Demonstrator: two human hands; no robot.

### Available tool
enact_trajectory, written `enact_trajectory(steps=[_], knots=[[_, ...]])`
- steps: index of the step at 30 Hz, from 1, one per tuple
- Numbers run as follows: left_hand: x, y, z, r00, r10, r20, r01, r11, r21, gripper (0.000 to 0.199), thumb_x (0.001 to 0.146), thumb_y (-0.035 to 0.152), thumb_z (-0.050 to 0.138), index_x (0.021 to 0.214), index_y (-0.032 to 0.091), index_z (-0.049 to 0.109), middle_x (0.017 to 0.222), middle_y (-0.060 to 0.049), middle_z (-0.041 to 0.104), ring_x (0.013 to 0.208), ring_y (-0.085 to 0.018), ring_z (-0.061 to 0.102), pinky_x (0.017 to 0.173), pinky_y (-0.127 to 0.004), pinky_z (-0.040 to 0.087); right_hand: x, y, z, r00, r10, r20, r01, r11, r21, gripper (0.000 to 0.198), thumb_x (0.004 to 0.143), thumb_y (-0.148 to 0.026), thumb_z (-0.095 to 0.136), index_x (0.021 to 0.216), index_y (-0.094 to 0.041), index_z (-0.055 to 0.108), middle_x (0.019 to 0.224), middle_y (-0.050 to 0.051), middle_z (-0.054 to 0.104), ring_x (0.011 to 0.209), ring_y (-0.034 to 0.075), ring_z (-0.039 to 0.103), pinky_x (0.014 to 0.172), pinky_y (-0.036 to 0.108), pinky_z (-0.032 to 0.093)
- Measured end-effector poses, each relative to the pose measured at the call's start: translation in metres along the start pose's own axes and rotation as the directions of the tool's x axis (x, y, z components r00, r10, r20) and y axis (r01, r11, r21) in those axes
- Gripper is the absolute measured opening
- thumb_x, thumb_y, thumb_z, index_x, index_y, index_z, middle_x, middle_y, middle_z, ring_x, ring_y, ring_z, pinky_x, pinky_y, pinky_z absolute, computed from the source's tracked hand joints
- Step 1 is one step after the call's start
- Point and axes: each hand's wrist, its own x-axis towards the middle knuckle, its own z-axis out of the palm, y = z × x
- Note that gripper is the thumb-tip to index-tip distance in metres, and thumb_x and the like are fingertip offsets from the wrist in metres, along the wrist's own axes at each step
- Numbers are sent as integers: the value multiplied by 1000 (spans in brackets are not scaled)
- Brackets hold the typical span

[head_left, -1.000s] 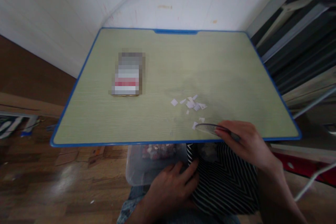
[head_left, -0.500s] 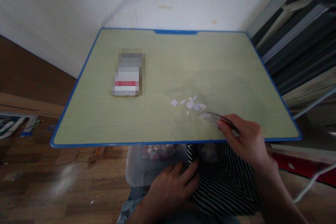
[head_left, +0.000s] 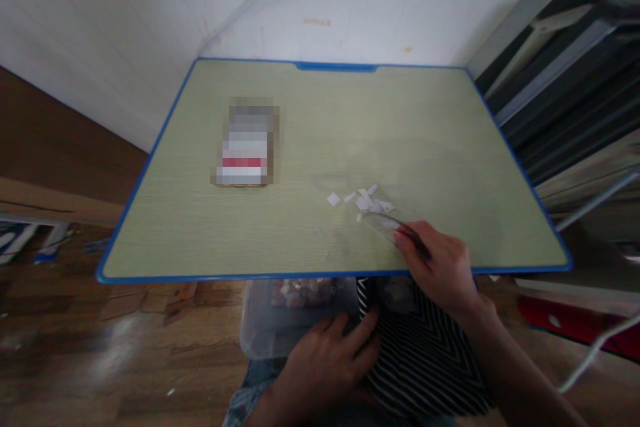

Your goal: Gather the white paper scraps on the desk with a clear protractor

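Note:
My right hand grips a thin, see-through curved piece with a dark edge, held tilted low over the near part of the table. Its tip is beside a loose group of small white paper scraps, and some show close to or through it. I cannot tell what kind of tool it is. Below the table edge, my left hand lies over my lap with its fingers somewhat spread, touching black-and-white striped cloth.
The pale green table has a blue rim. A blurred-out box or packet lies on its left side. Under the near edge is a clear plastic bin with small pieces inside. Grey folded frames lean at the right.
My right hand and the see-through piece have moved left, bringing the piece closer to the white scraps. My left hand stays in place. The whole view has shifted slightly.

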Motion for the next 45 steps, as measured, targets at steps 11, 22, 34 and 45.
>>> enact_trajectory(steps=[11, 22, 34, 45], knots=[[0, 0, 2, 1000, 5, -28, -4, 1000, 19, 43, 84, 43, 47, 116, 14, 43, 133, -12, 34, 92, -25, 49, 69, -37, 48, 26, -8, -4, 991, -100, 90, 102, 995, -20, 14, 86, -23, 40, 75, -18, 48, 58, 0, 56, 49, 10, 52, 47, 23, 37], [-1, 1, -1, 1000, 2, -28, -2, 1000, -6, 45, 82, 47, 48, 113, 15, 45, 133, -10, 35, 92, -25, 49, 69, -38, 49, 42, -5, 14, 986, -62, 155, 61, 998, 11, 18, 87, -25, 37, 77, -15, 48, 62, 1, 55, 51, 10, 50, 49, 22, 34], [-1, 0, 3, 998, 5, -61, -5, 1000, -2, 45, 82, 49, 47, 111, 14, 47, 132, -10, 36, 90, -25, 50, 67, -37, 49, 43, -4, 16, 991, -62, 118, 54, 996, 71, 17, 86, -26, 38, 75, -16, 47, 59, 0, 54, 49, 9, 48, 48, 21, 34], [0, 1, 2, 999, 3, -33, -3, 1000, -1, 46, 82, 47, 48, 115, 14, 44, 132, -13, 35, 92, -24, 49, 69, -36, 47, 32, 2, -5, 966, -49, 253, 33, 997, 69, 15, 86, -25, 39, 74, -18, 45, 57, -1, 53, 49, 10, 50, 47, 22, 34]])
